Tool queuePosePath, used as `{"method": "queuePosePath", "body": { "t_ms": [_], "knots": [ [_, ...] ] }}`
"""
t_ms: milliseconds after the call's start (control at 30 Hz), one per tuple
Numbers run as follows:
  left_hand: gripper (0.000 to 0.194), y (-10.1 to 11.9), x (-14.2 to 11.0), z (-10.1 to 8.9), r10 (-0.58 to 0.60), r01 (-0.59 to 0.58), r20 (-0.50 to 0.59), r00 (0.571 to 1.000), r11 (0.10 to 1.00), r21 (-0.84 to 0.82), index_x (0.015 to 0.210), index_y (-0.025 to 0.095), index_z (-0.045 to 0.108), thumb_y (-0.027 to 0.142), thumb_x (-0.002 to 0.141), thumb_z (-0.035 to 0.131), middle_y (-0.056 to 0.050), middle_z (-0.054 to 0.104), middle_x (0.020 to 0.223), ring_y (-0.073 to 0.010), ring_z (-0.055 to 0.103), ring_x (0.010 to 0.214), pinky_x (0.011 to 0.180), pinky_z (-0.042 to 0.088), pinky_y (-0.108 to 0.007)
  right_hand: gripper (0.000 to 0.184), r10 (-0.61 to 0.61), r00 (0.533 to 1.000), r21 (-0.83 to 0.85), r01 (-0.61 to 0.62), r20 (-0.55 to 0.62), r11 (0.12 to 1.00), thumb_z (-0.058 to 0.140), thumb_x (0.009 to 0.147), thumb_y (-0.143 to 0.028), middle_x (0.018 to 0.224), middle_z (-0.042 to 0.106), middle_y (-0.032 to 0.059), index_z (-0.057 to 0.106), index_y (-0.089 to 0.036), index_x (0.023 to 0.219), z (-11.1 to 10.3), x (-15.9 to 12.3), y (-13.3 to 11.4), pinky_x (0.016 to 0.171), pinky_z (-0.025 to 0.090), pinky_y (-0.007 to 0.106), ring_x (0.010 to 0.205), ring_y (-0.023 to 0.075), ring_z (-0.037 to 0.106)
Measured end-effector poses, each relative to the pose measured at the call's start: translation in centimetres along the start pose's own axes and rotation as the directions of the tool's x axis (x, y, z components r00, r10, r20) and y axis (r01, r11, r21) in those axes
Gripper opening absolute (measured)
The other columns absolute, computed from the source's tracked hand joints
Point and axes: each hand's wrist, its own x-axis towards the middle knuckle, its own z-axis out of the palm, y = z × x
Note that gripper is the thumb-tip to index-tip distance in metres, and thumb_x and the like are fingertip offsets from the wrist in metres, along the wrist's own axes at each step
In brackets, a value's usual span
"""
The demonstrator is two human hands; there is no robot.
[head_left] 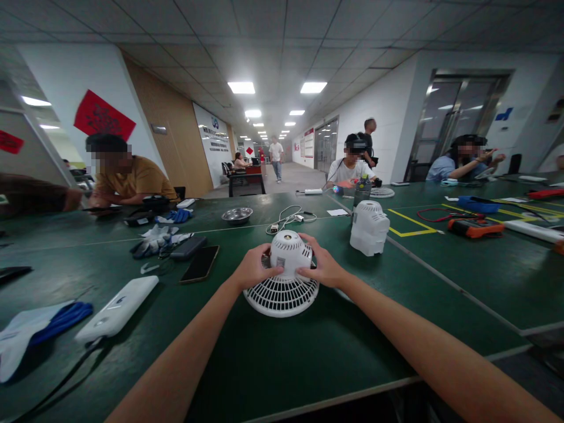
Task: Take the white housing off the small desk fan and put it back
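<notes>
A white fan motor housing [289, 251] stands upright on a round white fan grille [281, 298], which lies on the green table in front of me. My left hand [256, 268] wraps the housing from its left side, thumb across the front. From the right, my right hand [325, 265] grips the same housing, its thumb low on the front. Whether the housing is fastened to the grille I cannot tell. Behind it lies a coiled white cable [293, 218]. Off to the right stands a white plastic fan part [370, 229].
On the left lie a phone [200, 264], a white power bank [118, 308] with a black cable, and gloves [154, 239]. A metal bowl [237, 215] sits farther back. To the right are a dark bottle [362, 191] and an orange multimeter [476, 228]. Several people sit across the table.
</notes>
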Motion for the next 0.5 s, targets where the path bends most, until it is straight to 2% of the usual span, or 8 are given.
{"method": "queuePosePath", "body": {
  "t_ms": [133,333,500],
  "knots": [
    [0.058,0.62,-0.02,0.16,-0.007,0.007,0.029,1.0,1.0,-0.009,0.108,0.017,0.061,0.055,0.066,0.074,-0.009,0.065,0.104,-0.0257,0.063,0.093,0.079,0.051,-0.039,0.089,0.034,0.997,0.028,-0.036,0.069,0.999,0.074,0.074,-0.041,0.128,0.058,0.0086,0.024,-0.027,0.147,-0.45,-0.04,-0.54,0.096,0.045,0.046,0.109,0.0275,0.06],
    [0.062,0.63,0.02,0.4,0.018,-0.024,0.057,0.998,0.992,0.122,0.116,0.019,0.061,0.058,0.069,0.071,-0.012,0.06,0.113,-0.03,0.056,0.106,0.089,0.046,-0.045,0.09,-0.001,0.999,-0.054,0.004,0.043,0.999,0.073,0.074,-0.046,0.127,0.06,0.0076,0.025,-0.028,0.148,-0.7,0.1,-0.5,0.097,0.045,0.048,0.108,0.0279,0.061],
    [0.063,0.63,-0.03,0.2,-0.006,-0.01,0.091,0.996,0.984,0.176,0.118,0.02,0.062,0.061,0.07,0.068,-0.011,0.059,0.113,-0.0298,0.055,0.106,0.089,0.044,-0.046,0.089,-0.02,0.999,-0.09,0.024,0.043,0.996,0.071,0.075,-0.048,0.133,0.057,0.0077,0.024,-0.028,0.149,-0.73,0.09,-0.48,0.098,0.045,0.047,0.111,0.0281,0.06]
  ]
}}
